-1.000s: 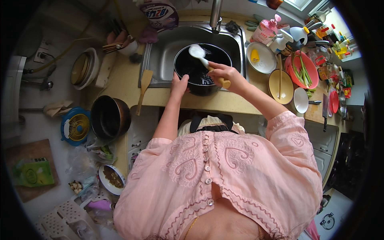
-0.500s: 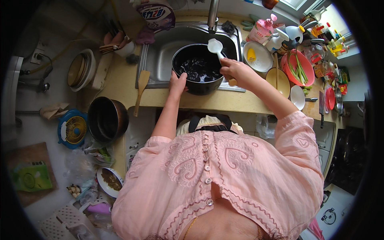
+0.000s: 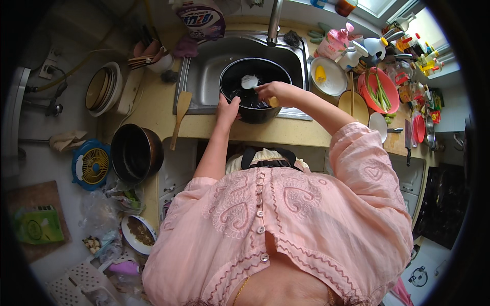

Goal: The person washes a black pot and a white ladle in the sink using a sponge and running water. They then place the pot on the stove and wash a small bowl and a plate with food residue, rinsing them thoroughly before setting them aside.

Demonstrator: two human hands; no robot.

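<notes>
A black pot (image 3: 258,115) with dark, rippling water in it sits at the near edge of the steel sink (image 3: 203,74). My left hand (image 3: 228,108) grips the pot's near left rim, thumb over the edge. At the pot's right side, my right hand (image 3: 274,92) is closed round the handle of a white round-headed utensil (image 3: 249,81). Its handle end is wood-coloured and sticks out below my fist. The head is down inside the pot, over or in the water; whether it is a brush or a ladle I cannot make out.
Above the sink rises a faucet (image 3: 274,28). A wooden spatula (image 3: 180,115) lies left of the sink, past it an empty dark pot (image 3: 133,153). To the right stand a white bowl (image 3: 334,81), a pink basin (image 3: 390,99) with green stalks, and a knife (image 3: 408,137).
My right hand has moved left and slightly down, bringing the utensil's white head from the pot's far right rim down into the pot. My left hand stays on the rim.
</notes>
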